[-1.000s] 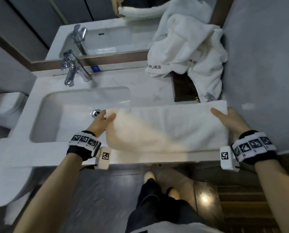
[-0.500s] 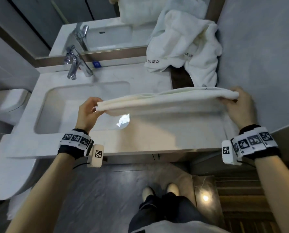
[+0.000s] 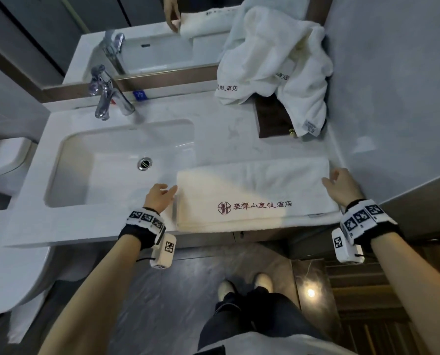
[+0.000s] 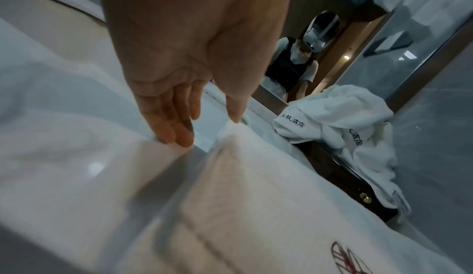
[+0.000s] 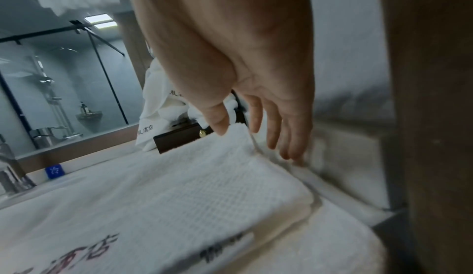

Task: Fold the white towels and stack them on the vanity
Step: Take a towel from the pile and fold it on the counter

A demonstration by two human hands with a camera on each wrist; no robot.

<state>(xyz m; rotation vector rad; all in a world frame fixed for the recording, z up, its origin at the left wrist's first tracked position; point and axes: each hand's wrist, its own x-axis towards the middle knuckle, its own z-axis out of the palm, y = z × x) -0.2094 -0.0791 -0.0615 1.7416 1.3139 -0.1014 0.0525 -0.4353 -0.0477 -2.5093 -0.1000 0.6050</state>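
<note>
A folded white towel [image 3: 254, 193] with a dark red logo and lettering lies flat on the vanity top [image 3: 221, 139], right of the basin, along the front edge. My left hand [image 3: 160, 197] hovers at the towel's left end with straight fingers [image 4: 179, 130], holding nothing. My right hand [image 3: 338, 183] is at the towel's right end, fingers [image 5: 284, 136] relaxed and spread just above its far corner. The same towel [image 4: 268, 197] [image 5: 163, 193] fills both wrist views. A heap of unfolded white towels [image 3: 272, 62] sits at the back right, against the mirror.
The basin [image 3: 116, 162] with its drain lies left of the towel, the chrome faucet [image 3: 106, 96] behind it. A dark wooden box [image 3: 272, 119] sits under the towel heap. A grey wall [image 3: 393, 98] bounds the right side. A toilet [image 3: 6, 160] stands at far left.
The towel, held lifted between both hands half a second ago, has been folded over and laid flat with its logo up. Both hands have let go of its ends.
</note>
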